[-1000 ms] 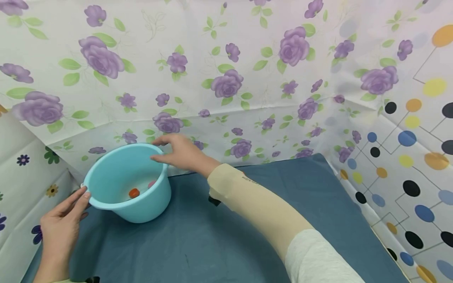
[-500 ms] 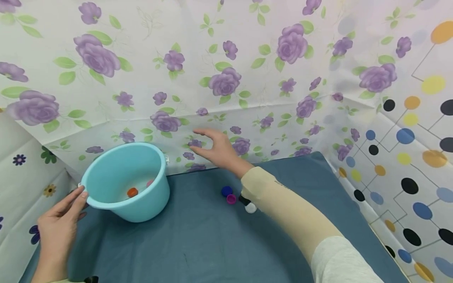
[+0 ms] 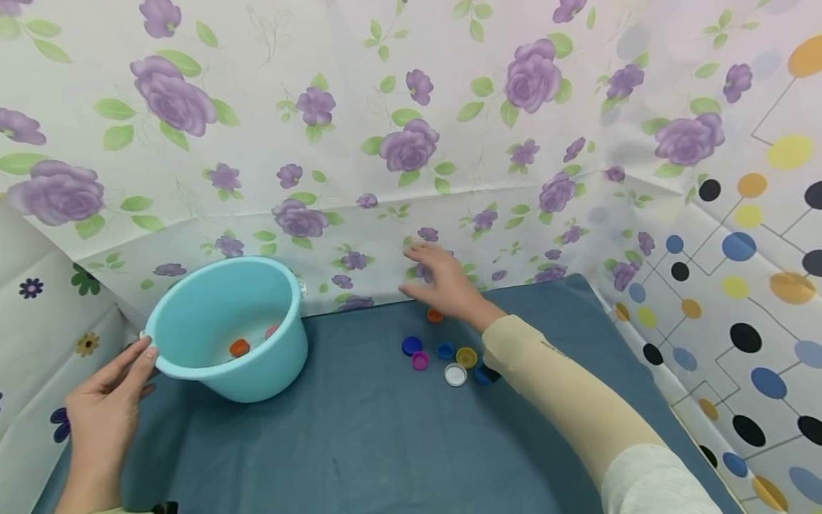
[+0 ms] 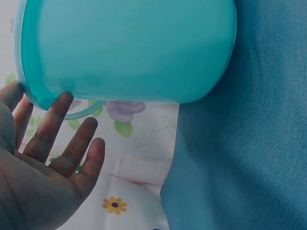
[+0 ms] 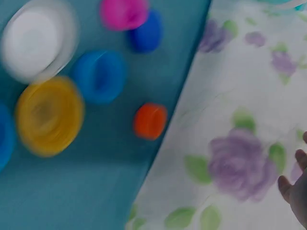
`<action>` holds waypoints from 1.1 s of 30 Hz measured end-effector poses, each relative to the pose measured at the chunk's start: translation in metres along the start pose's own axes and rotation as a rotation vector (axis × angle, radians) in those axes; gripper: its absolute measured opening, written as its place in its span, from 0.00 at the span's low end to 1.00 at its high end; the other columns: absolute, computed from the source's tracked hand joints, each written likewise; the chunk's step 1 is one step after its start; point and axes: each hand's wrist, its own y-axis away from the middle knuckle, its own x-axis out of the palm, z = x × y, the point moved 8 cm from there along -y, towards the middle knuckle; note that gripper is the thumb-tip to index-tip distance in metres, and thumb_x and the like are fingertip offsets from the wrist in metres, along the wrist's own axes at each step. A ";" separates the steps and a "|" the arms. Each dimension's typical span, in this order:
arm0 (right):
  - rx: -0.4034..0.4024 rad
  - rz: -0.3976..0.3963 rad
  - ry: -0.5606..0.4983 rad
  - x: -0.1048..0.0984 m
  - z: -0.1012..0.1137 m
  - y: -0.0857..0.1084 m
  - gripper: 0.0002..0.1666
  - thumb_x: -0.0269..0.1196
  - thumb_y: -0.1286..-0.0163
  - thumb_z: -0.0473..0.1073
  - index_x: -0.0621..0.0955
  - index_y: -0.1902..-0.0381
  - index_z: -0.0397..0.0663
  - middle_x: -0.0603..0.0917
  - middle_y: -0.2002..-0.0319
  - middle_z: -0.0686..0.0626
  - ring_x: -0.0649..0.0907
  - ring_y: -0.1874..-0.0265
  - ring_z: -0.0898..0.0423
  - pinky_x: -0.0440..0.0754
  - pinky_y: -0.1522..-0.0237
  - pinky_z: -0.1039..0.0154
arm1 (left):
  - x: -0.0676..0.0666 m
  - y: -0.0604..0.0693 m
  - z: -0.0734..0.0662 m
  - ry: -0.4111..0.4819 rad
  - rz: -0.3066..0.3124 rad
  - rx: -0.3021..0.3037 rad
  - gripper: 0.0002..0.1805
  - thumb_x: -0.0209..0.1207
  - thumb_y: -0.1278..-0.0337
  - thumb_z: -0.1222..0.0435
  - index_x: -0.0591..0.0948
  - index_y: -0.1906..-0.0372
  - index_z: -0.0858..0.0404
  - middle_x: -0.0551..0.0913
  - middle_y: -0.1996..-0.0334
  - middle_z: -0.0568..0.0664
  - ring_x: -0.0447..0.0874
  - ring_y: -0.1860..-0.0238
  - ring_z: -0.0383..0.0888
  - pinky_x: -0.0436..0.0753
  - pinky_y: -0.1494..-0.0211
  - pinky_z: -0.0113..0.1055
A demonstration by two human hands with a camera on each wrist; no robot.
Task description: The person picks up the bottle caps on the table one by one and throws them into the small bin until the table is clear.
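A light blue bucket (image 3: 257, 364) stands at the left of the blue cloth, an orange cap (image 3: 240, 348) and a pink one (image 3: 272, 331) inside. My left hand (image 3: 105, 421) pinches its left rim between thumb and fingers; in the left wrist view the other fingers of that hand (image 4: 57, 167) spread below the bucket (image 4: 129, 52). Held above the cloth's back edge, my right hand (image 3: 446, 284) is empty, thumb and fingers apart. Under and beside it lie several loose caps, among them orange (image 3: 434, 315), yellow (image 3: 467, 358), white (image 3: 456, 375), dark blue (image 3: 412, 346) and pink (image 3: 420, 360).
A white sheet with purple flowers (image 3: 359, 164) hangs behind the blue cloth (image 3: 359, 442). To the right is a dotted sheet (image 3: 764, 300), to the left one with small flowers (image 3: 38, 321). Another blue cap (image 3: 483, 374) lies partly behind my right wrist.
My right hand has moved right, from the bucket's right rim to above the caps, uncovering them. The left hand stays at the rim, and the bucket has hardly moved.
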 end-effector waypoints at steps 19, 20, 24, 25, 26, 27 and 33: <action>0.152 0.318 0.410 0.054 -0.074 0.053 0.50 0.60 0.45 0.73 0.58 0.29 0.67 0.52 0.26 0.50 0.48 0.26 0.45 0.49 0.33 0.33 | 0.000 0.000 0.001 -0.003 0.005 0.014 0.25 0.68 0.55 0.52 0.81 0.47 0.48 0.81 0.49 0.34 0.82 0.70 0.23 0.78 0.76 0.17; 0.166 0.332 0.412 0.056 -0.076 0.055 0.50 0.60 0.45 0.73 0.58 0.29 0.67 0.52 0.26 0.49 0.47 0.26 0.45 0.49 0.33 0.32 | 0.001 0.000 0.001 0.001 0.005 -0.003 0.25 0.68 0.55 0.52 0.81 0.47 0.47 0.81 0.48 0.34 0.82 0.70 0.23 0.78 0.76 0.17; 0.220 0.375 0.421 0.063 -0.085 0.061 0.50 0.60 0.47 0.74 0.59 0.29 0.67 0.52 0.26 0.49 0.46 0.26 0.45 0.48 0.33 0.31 | 0.002 0.002 0.001 -0.026 0.010 -0.010 0.25 0.67 0.54 0.51 0.81 0.47 0.47 0.80 0.46 0.35 0.81 0.70 0.22 0.77 0.75 0.16; 0.229 0.378 0.417 0.064 -0.087 0.062 0.50 0.60 0.47 0.74 0.60 0.29 0.67 0.52 0.26 0.49 0.46 0.26 0.45 0.48 0.34 0.31 | 0.002 0.002 0.000 -0.030 0.012 -0.007 0.25 0.67 0.54 0.50 0.81 0.46 0.47 0.80 0.46 0.35 0.81 0.70 0.22 0.77 0.75 0.16; 0.236 0.381 0.414 0.065 -0.088 0.063 0.50 0.60 0.47 0.74 0.60 0.29 0.67 0.52 0.26 0.49 0.47 0.26 0.45 0.48 0.34 0.31 | 0.002 0.002 0.000 -0.028 0.011 -0.008 0.25 0.67 0.54 0.50 0.81 0.47 0.46 0.80 0.46 0.34 0.81 0.70 0.22 0.77 0.75 0.16; 0.241 0.383 0.411 0.065 -0.089 0.063 0.50 0.60 0.47 0.74 0.60 0.29 0.67 0.53 0.26 0.49 0.48 0.26 0.45 0.49 0.34 0.31 | 0.002 0.003 -0.001 -0.024 0.012 -0.004 0.25 0.67 0.54 0.51 0.81 0.47 0.47 0.80 0.46 0.34 0.81 0.70 0.22 0.77 0.75 0.16; 0.284 0.393 0.352 0.068 -0.093 0.066 0.50 0.61 0.46 0.72 0.60 0.29 0.65 0.57 0.27 0.48 0.57 0.28 0.44 0.58 0.36 0.33 | 0.001 0.002 -0.003 -0.003 0.005 0.010 0.24 0.68 0.54 0.52 0.81 0.47 0.48 0.82 0.50 0.33 0.81 0.71 0.23 0.77 0.76 0.16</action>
